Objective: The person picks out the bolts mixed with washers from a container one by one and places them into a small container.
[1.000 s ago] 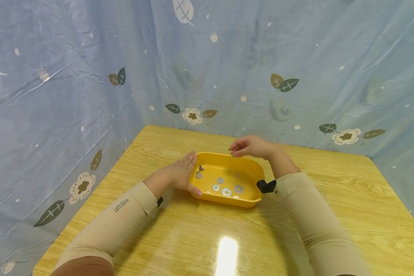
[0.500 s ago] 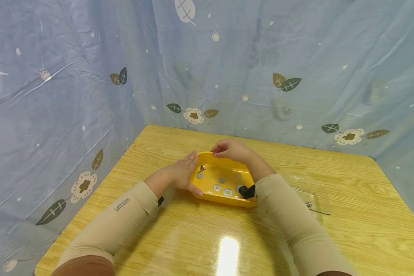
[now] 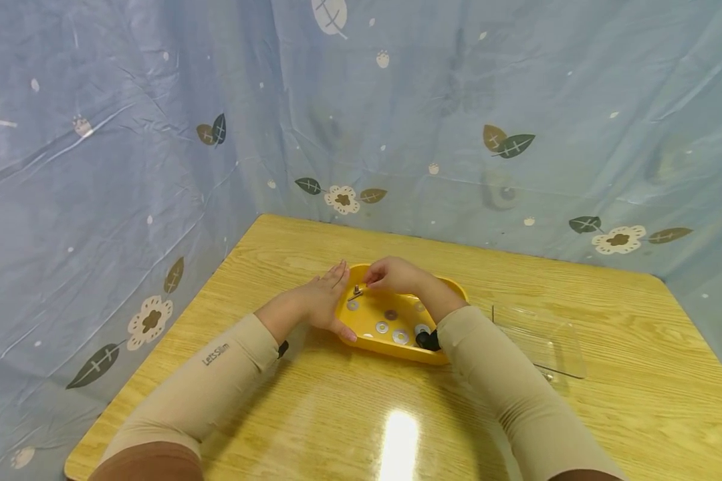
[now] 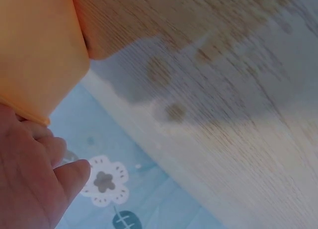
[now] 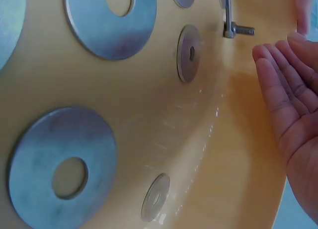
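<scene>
A yellow tray (image 3: 391,351) stands on the table, with several flat washers (image 3: 400,336) on its floor. Two small metal bolts (image 3: 356,292) lie at its left end, one standing and one lying flat. My left hand (image 3: 321,300) holds the tray's left end, thumb at the near rim and fingers at the far side. Inside the tray, my right hand (image 3: 394,275) reaches towards the bolts. In the right wrist view its fingers (image 5: 278,85) are loosely bent beside a bolt (image 5: 236,29), apart from it and holding nothing. My right sleeve hides the tray's right end.
A clear plastic box (image 3: 541,337) sits to the right of the tray, partly behind my right forearm, with small metal pieces at its near side. A patterned blue curtain (image 3: 433,120) hangs behind and left of the wooden table (image 3: 313,414).
My right hand has moved left, from above the tray's far rim down into the tray near the bolts. The clear box has come into view at right. My left hand stays at the tray.
</scene>
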Available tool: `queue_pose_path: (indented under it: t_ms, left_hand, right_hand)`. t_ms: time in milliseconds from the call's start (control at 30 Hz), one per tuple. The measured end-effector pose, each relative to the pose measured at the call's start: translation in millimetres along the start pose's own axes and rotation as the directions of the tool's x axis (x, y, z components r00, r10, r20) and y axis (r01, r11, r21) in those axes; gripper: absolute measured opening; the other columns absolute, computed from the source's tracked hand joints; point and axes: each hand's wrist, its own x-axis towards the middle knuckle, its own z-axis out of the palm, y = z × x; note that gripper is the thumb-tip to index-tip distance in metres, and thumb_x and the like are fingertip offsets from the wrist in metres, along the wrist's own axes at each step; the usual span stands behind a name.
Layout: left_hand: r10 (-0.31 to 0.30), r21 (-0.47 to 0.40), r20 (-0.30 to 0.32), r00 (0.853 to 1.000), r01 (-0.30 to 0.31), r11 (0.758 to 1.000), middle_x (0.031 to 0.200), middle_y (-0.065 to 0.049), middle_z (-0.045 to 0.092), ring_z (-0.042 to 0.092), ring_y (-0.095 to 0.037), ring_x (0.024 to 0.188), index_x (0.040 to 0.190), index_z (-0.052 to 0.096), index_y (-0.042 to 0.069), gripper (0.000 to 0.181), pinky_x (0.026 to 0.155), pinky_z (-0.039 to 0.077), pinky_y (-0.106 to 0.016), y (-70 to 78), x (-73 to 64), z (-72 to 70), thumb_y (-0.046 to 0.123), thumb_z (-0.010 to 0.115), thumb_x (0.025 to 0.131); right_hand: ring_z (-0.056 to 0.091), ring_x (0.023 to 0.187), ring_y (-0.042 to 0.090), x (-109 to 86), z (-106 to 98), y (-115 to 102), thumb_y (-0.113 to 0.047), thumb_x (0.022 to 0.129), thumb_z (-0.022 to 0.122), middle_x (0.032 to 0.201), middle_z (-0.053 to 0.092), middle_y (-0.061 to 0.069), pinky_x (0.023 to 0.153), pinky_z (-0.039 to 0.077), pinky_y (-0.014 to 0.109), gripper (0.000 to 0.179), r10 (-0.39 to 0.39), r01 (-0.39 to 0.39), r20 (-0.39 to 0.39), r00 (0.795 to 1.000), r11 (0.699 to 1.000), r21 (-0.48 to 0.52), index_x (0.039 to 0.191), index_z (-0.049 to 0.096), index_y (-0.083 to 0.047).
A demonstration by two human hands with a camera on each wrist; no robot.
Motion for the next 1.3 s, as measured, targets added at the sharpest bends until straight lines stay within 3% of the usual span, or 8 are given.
queue_pose_path:
  t_ms: [267, 500, 1300]
  left_hand:
    - [0.012, 0.016, -0.015, 1.0, -0.011, 1.0, 0.149, -0.013, -0.019, -0.008, -0.024, 0.139, 0.145, -0.008, 0.002, 0.142, 0.11, 0.014, -0.047, 0.2, -0.4, -2.8, 0.092, 0.042, 0.047]
    - [0.01, 0.014, -0.007, 1.0, -0.01, 1.0, 0.148, -0.012, -0.022, -0.009, -0.024, 0.139, 0.145, -0.009, 0.002, 0.143, 0.11, 0.014, -0.047, 0.6, -0.5, -3.1, 0.092, 0.042, 0.046]
    - [-0.003, 0.0, 0.003, 1.0, 0.003, 1.0, 0.148, -0.013, -0.022, -0.011, -0.022, 0.138, 0.145, -0.009, 0.003, 0.143, 0.11, 0.014, -0.045, 0.1, -0.1, 0.0, 0.091, 0.044, 0.046]
  right_hand:
    - [0.061, 0.083, 0.012, 6.1, 6, -2, -0.009, 0.084, 0.064, 0.092, 0.068, 0.004, 0.076, 0.05, 0.024, 0.021, -0.024, 0.033, 0.072, 0.997, 0.991, -0.132, 0.103, 0.067, -0.001]
    - [0.056, 0.074, 0.009, 11.3, 13, 0, -0.01, 0.083, 0.065, 0.086, 0.068, 0.0, 0.071, 0.047, 0.022, 0.021, -0.048, 0.068, 0.082, 0.995, 0.966, -0.25, 0.102, 0.069, -0.004]
    - [0.054, 0.068, 0.009, 10.9, 19, 2, -0.006, 0.08, 0.068, 0.077, 0.065, -0.002, 0.065, 0.047, 0.021, 0.004, -0.014, 0.044, 0.12, 0.993, 0.966, -0.256, 0.083, 0.068, -0.009]
